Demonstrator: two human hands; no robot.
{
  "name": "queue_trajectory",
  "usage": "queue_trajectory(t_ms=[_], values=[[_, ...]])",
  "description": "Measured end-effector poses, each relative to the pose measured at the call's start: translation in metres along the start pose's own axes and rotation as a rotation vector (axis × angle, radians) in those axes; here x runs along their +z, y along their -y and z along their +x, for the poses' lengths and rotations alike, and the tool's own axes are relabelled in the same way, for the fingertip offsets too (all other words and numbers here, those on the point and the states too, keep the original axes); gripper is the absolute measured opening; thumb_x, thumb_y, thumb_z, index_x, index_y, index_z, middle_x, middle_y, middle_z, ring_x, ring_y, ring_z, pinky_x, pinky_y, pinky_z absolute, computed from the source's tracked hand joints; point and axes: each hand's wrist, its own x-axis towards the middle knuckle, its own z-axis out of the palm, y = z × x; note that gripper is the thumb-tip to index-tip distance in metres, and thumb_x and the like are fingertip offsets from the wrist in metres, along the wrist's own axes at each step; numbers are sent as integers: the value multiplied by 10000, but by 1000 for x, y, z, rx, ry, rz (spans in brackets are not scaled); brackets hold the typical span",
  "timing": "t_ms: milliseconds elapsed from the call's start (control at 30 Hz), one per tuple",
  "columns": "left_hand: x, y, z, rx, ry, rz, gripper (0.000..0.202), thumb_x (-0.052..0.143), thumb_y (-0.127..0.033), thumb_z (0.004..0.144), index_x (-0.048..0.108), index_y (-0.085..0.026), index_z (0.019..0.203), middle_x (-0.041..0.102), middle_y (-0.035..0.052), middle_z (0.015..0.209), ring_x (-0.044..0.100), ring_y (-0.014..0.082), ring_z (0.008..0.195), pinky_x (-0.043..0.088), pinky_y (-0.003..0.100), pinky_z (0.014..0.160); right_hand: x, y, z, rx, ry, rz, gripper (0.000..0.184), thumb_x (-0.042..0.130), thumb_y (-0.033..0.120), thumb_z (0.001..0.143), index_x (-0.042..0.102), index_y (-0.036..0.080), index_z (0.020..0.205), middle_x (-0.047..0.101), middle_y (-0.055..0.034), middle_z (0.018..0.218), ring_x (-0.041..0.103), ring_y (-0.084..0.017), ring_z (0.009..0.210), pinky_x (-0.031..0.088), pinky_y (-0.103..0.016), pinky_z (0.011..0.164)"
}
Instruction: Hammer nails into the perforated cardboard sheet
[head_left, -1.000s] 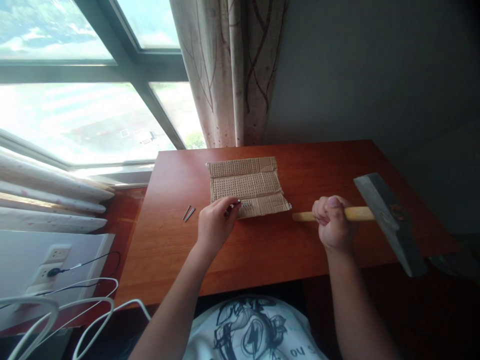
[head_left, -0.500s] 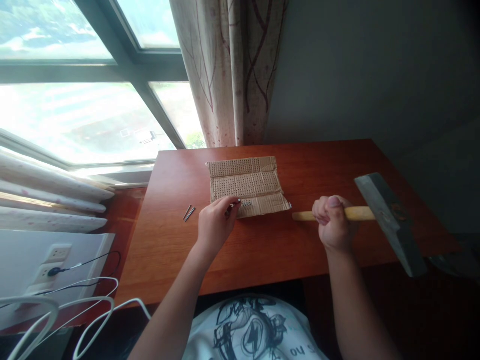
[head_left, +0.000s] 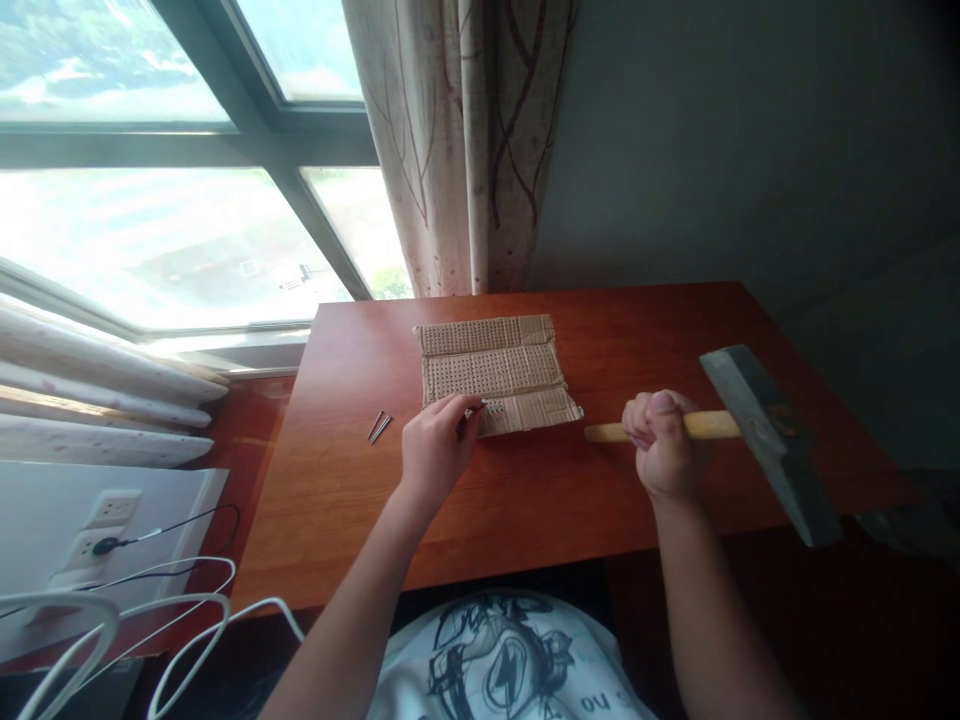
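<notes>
A sheet of brown cardboard (head_left: 491, 370), creased and dotted with rows of holes, lies on the wooden table (head_left: 525, 500). Over its near left edge, my left hand (head_left: 441, 438) pinches a small, thin thing that looks like a nail; most of it is hidden by the fingers. To the right, my right hand (head_left: 664, 440) is wrapped round the yellow wooden handle of a hammer (head_left: 772, 435). The big grey metal head points right, held above the table. Loose nails (head_left: 381, 428) lie left of my left hand.
Beyond the table's left side are a window (head_left: 172, 240) and a curtain (head_left: 465, 150). A wall socket (head_left: 94, 545) with a black plug and white cables (head_left: 202, 640) is at the lower left. A dark wall (head_left: 712, 150) stands behind the table.
My left hand has shifted slightly to the right along the cardboard's near edge. The hammer head has moved a little left, with my right hand still round the handle.
</notes>
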Motion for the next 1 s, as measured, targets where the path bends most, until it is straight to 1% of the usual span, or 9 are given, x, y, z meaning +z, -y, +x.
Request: queue_trajectory(t_ms=[133, 267, 333, 400, 467, 567, 667, 767, 1000], values=[[1, 1, -1, -3, -4, -2, 111, 576, -243, 916, 683, -213, 921, 744, 15, 860, 649, 128, 677, 464, 235, 642, 2, 7, 3, 88, 73, -100, 508, 495, 439, 982, 325, 214, 559, 280, 58, 497, 282, -86, 439, 208, -270, 429], [1, 1, -1, 0, -13, -5, 110, 574, -245, 918, 679, -217, 930, 748, 16, 874, 663, 135, 701, 468, 236, 643, 4, 22, 3, 166, 215, -369, 422, 575, 454, 939, 402, 220, 633, 350, 58, 545, 337, -92, 478, 266, -256, 449], [2, 2, -2, 3, -15, -12, 111, 568, -237, 921, 676, -217, 936, 750, 20, 892, 679, 148, 756, 475, 240, 662, 8, 29, 3, 142, 311, -522, 334, 600, 437, 928, 473, 221, 707, 403, 58, 570, 384, -99, 504, 297, -253, 478], [2, 2, -3, 6, -10, -17, 115, 561, -225, 924, 674, -216, 942, 752, 23, 906, 685, 160, 794, 480, 247, 679, 14, 34, 4, 97, 425, -638, 273, 578, 431, 942, 522, 221, 776, 453, 54, 589, 421, -107, 519, 308, -253, 495], [2, 2, -3, 5, -7, -16, 126, 552, -214, 928, 676, -215, 949, 753, 24, 915, 688, 166, 809, 481, 253, 685, 21, 37, 5, 50, 525, -704, 252, 540, 429, 963, 549, 221, 822, 508, 42, 620, 461, -118, 539, 321, -255, 513], [2, 2, -4, 9, -7, -4, 149, 536, -211, 937, 683, -220, 955, 755, 25, 923, 690, 169, 824, 477, 256, 682, 34, 41, 7, -4, 616, -796, 265, 500, 428, 982, 555, 221, 826, 581, 17, 672, 526, -141, 587, 327, -266, 549], [3, 2, -5, 9, -7, 6, 160, 530, -214, 941, 689, -226, 960, 754, 22, 916, 689, 166, 818, 470, 253, 672, 43, 44, 8, -21, 664, -898, 269, 475, 422, 992, 555, 226, 826, 617, 4, 681, 564, -162, 604, 308, -278, 562], [4, 3, -4, 9, -7, 8, 154, 539, -206, 934, 690, -229, 956, 754, 20, 913, 689, 165, 814, 464, 251, 660, 49, 49, 10, -31, 687, -960, 283, 462, 429, 994, 521, 232, 800, 602, 10, 645, 551, -161, 566, 279, -282, 549], [5, 3, -4, -1, -6, 0, 153, 539, -183, 926, 682, -233, 944, 749, 16, 911, 678, 167, 812, 445, 254, 659, 58, 62, 14, -38, 689, -1006, 322, 429, 454, 1000, 424, 237, 762, 569, 9, 628, 525, -158, 544, 244, -293, 541]])
